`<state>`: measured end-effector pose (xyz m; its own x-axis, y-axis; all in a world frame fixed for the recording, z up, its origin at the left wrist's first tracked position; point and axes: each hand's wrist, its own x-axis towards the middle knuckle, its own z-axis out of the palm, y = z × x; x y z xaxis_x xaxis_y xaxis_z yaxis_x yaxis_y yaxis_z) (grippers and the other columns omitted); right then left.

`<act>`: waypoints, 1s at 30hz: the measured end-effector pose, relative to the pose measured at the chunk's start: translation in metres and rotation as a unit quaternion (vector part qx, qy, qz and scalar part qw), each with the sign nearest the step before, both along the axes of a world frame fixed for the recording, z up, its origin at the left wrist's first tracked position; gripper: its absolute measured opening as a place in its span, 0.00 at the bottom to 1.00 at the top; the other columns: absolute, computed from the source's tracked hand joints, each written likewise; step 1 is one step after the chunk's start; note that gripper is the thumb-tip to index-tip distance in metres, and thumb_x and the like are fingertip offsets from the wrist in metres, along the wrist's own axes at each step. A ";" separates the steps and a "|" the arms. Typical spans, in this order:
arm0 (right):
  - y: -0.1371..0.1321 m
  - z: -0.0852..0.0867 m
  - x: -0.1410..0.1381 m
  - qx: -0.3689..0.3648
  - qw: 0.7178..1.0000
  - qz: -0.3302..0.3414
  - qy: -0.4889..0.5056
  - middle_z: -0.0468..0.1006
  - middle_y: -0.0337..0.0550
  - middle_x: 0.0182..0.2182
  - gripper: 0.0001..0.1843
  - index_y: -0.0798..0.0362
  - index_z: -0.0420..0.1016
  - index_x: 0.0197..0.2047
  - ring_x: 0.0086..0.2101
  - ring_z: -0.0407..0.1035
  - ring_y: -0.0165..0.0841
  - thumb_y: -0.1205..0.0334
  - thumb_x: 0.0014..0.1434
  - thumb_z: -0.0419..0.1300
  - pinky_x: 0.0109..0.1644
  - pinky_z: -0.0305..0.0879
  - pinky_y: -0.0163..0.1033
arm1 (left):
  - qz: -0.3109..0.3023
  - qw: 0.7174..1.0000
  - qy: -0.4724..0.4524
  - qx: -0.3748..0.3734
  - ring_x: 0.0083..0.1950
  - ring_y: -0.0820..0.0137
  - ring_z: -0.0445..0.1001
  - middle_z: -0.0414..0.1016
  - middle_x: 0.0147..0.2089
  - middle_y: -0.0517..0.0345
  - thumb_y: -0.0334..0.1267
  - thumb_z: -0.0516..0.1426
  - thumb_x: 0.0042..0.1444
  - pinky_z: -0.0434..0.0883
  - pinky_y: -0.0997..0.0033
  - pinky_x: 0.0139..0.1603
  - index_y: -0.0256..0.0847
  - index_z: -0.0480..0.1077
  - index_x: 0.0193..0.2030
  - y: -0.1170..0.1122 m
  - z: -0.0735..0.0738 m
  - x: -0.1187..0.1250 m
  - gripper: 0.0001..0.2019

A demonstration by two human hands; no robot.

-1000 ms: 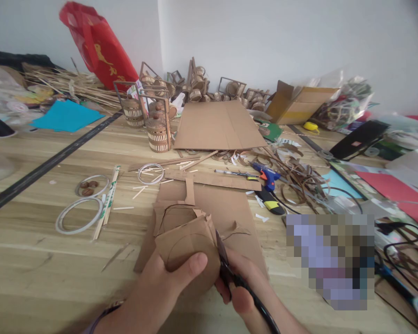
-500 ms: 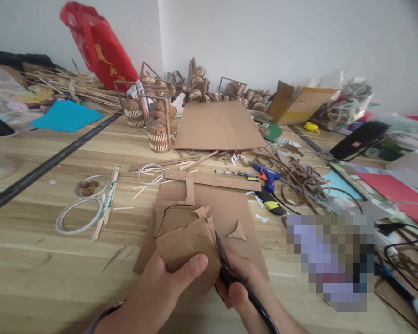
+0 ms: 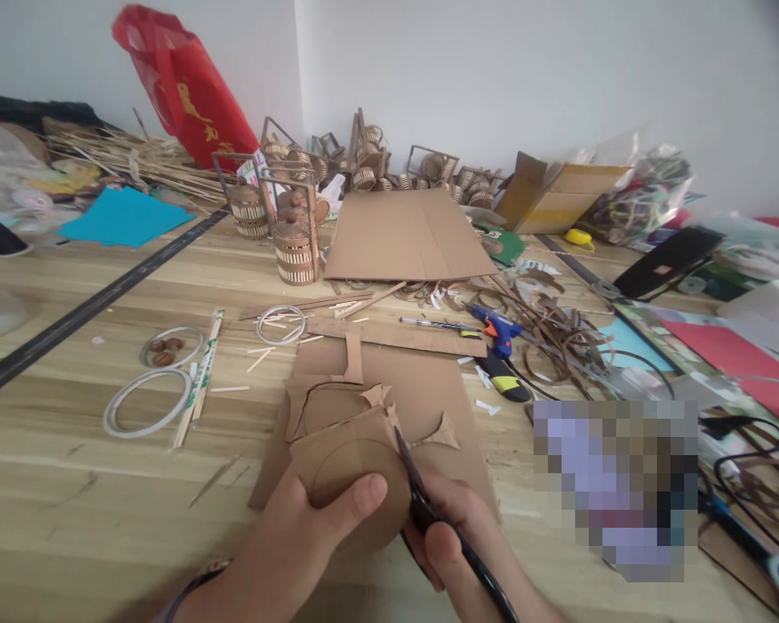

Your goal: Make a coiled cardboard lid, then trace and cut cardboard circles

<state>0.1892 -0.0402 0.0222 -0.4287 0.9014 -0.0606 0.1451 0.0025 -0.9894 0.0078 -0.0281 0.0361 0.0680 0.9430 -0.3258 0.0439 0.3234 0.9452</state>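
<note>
My left hand (image 3: 325, 519) grips a piece of brown cardboard (image 3: 357, 459) marked with a drawn circle, the thumb pressed on its face. In my right hand (image 3: 458, 528) is a pair of dark-handled scissors (image 3: 419, 502). Their blades lie along the cardboard's right edge, close to the curved outline. Beneath both hands rests a larger cardboard sheet (image 3: 434, 381). Cut scraps lie on it, among them a curved offcut (image 3: 442, 431) to the right and a cardboard piece with a rounded cut-out (image 3: 334, 402) behind the held one.
A blue glue gun (image 3: 503, 329), a yellow-black cutter (image 3: 510, 381) and a pen (image 3: 434, 324) lie beyond the sheet. White tape rings (image 3: 149, 402) are at left. Small lidded baskets (image 3: 295, 251) stand behind, beside another cardboard sheet (image 3: 408, 234). Curled brown strips (image 3: 558, 346) spread at right.
The scissor blades have shifted slightly up and left along the cardboard's edge and appear closer together. The left hand and the cardboard have barely moved.
</note>
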 end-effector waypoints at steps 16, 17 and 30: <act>-0.003 -0.004 -0.009 0.053 0.995 -0.070 -0.040 0.57 0.33 0.23 0.40 0.53 0.64 0.28 0.24 0.50 0.27 0.19 0.53 0.50 0.27 0.46 0.35 | 0.019 0.978 -0.196 -0.072 0.52 0.54 0.80 0.84 0.47 0.55 0.49 0.70 0.47 0.77 0.58 0.55 0.45 0.79 0.47 0.001 -0.009 0.003 0.21; -0.002 -0.003 -0.009 0.052 0.996 -0.062 -0.043 0.58 0.33 0.22 0.40 0.53 0.64 0.28 0.24 0.51 0.27 0.19 0.52 0.50 0.27 0.46 0.35 | 0.026 0.979 -0.189 -0.068 0.52 0.55 0.80 0.84 0.48 0.57 0.48 0.69 0.48 0.77 0.59 0.55 0.46 0.78 0.48 0.000 -0.009 0.003 0.21; 0.000 -0.003 -0.005 0.041 0.999 -0.013 -0.029 0.60 0.33 0.23 0.47 0.56 0.72 0.39 0.24 0.53 0.27 0.16 0.51 0.46 0.26 0.45 0.35 | 0.023 0.996 -0.080 -0.035 0.56 0.56 0.78 0.84 0.48 0.57 0.48 0.68 0.50 0.75 0.61 0.57 0.45 0.78 0.47 0.002 -0.010 0.000 0.19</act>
<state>0.1847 -0.0401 0.0189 -0.4026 0.9153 -0.0112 0.2038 0.0777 -0.9759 0.0082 -0.0265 0.0264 0.0822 0.9213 -0.3800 -0.1207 0.3877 0.9139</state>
